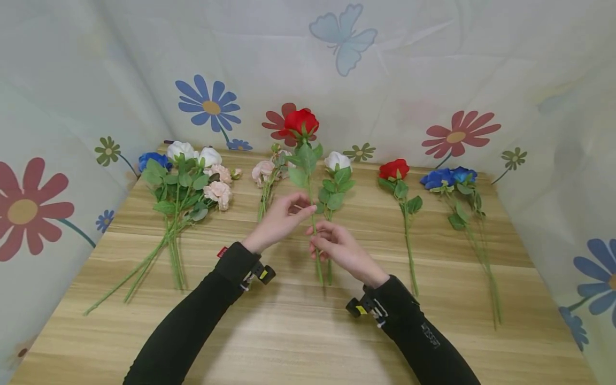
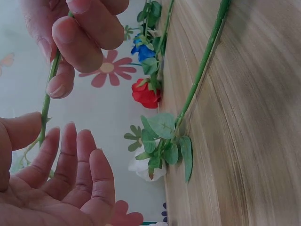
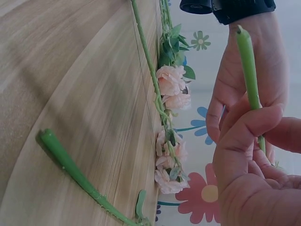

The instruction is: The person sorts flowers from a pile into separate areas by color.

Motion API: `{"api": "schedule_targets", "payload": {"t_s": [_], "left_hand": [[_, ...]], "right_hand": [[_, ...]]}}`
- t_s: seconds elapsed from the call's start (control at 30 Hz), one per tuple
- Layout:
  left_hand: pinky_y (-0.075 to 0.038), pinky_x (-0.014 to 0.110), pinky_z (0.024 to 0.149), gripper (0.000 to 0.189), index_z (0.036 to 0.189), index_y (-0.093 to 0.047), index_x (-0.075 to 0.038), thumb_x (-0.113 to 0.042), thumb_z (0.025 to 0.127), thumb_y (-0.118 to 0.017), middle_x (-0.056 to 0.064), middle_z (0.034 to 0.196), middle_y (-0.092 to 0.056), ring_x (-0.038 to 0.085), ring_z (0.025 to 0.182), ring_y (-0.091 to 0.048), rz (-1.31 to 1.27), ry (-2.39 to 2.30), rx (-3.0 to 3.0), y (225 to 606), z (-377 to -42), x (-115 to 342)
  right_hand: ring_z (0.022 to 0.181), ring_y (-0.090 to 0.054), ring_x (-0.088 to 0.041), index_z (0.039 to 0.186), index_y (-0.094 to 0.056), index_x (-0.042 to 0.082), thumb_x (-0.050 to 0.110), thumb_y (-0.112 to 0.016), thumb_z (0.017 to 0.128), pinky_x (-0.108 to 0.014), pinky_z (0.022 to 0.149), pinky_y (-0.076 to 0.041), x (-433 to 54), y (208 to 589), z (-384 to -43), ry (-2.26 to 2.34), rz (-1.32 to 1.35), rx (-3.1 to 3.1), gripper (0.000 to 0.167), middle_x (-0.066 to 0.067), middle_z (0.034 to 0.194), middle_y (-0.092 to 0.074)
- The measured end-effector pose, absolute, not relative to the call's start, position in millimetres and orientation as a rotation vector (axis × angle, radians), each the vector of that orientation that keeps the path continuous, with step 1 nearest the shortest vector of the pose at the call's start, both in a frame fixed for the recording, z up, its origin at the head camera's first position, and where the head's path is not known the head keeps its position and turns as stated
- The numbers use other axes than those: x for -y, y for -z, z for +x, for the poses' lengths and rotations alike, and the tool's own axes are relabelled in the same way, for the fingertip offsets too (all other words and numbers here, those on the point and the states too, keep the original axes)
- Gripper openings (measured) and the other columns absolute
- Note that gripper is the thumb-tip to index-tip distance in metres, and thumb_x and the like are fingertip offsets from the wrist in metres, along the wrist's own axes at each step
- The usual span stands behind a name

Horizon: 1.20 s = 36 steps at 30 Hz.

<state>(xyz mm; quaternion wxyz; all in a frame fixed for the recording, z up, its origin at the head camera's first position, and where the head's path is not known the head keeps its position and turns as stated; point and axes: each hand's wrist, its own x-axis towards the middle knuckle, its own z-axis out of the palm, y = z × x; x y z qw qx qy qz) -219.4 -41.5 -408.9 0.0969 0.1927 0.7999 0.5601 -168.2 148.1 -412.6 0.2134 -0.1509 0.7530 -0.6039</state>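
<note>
Both hands hold one red rose (image 1: pixel 301 123) upright above the table, bloom at the top. My left hand (image 1: pixel 281 218) pinches its stem (image 2: pixel 47 101) below the leaves, between thumb and index finger, with the other fingers loosely spread in the left wrist view. Lower down, my right hand (image 1: pixel 344 248) grips the same stem between thumb and curled fingers. The cut end (image 3: pixel 247 52) sticks out past the right hand in the right wrist view. Just behind lies a white rose (image 1: pixel 338 160), its stem partly hidden by the right hand.
Left on the wooden table (image 1: pixel 269 331) lies a bunch of blue, white and pink flowers (image 1: pixel 183 182). Pink flowers (image 1: pixel 263 172) lie behind the left hand. To the right are another red rose (image 1: pixel 394 170) and blue roses (image 1: pixel 447 177). A printed curtain (image 1: pixel 385 96) encloses the back and sides.
</note>
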Motion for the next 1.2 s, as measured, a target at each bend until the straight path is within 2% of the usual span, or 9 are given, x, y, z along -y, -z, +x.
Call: {"api": "schedule_targets", "payload": {"t_s": [0.27, 0.7, 0.93, 1.2], "left_hand": [[-0.054, 0.043, 0.099, 0.031, 0.125, -0.063, -0.004, -0.027, 0.104, -0.058, 0.013, 0.122, -0.070, 0.029, 0.111, -0.067, 0.609, -1.606, -2.426, 411, -219, 41], [-0.052, 0.045, 0.102, 0.037, 0.134, -0.060, -0.003, -0.026, 0.106, -0.054, 0.015, 0.127, -0.067, 0.029, 0.117, -0.064, 0.646, -1.449, -2.616, 419, -218, 55], [-0.051, 0.046, 0.103, 0.037, 0.134, -0.060, -0.005, -0.026, 0.104, -0.056, 0.014, 0.135, -0.064, 0.031, 0.122, -0.062, 0.660, -1.226, -2.844, 422, -215, 67], [-0.050, 0.046, 0.105, 0.035, 0.134, -0.060, -0.005, -0.023, 0.104, -0.058, 0.015, 0.135, -0.064, 0.032, 0.123, -0.061, 0.635, -1.165, -2.906, 420, -213, 81]], "right_hand": [[0.082, -0.065, -0.014, 0.128, -0.048, -0.011, 0.008, -0.045, 0.106, -0.027, 0.068, -0.053, -153, 414, -168, 1.686, -0.415, -2.084, 0.030, -0.006, 0.091, -0.064], [0.083, -0.064, -0.012, 0.136, -0.045, -0.013, 0.012, -0.048, 0.106, -0.025, 0.074, -0.054, -174, 418, -168, 1.678, -0.327, -2.109, 0.039, -0.008, 0.093, -0.063], [0.082, -0.064, -0.013, 0.135, -0.046, -0.012, 0.011, -0.047, 0.106, -0.026, 0.072, -0.055, -194, 422, -170, 1.666, -0.291, -2.158, 0.037, -0.007, 0.092, -0.063], [0.081, -0.066, -0.015, 0.135, -0.048, -0.012, 0.010, -0.049, 0.106, -0.027, 0.070, -0.057, -224, 422, -171, 1.572, -0.238, -2.328, 0.036, -0.015, 0.093, -0.065]]}}
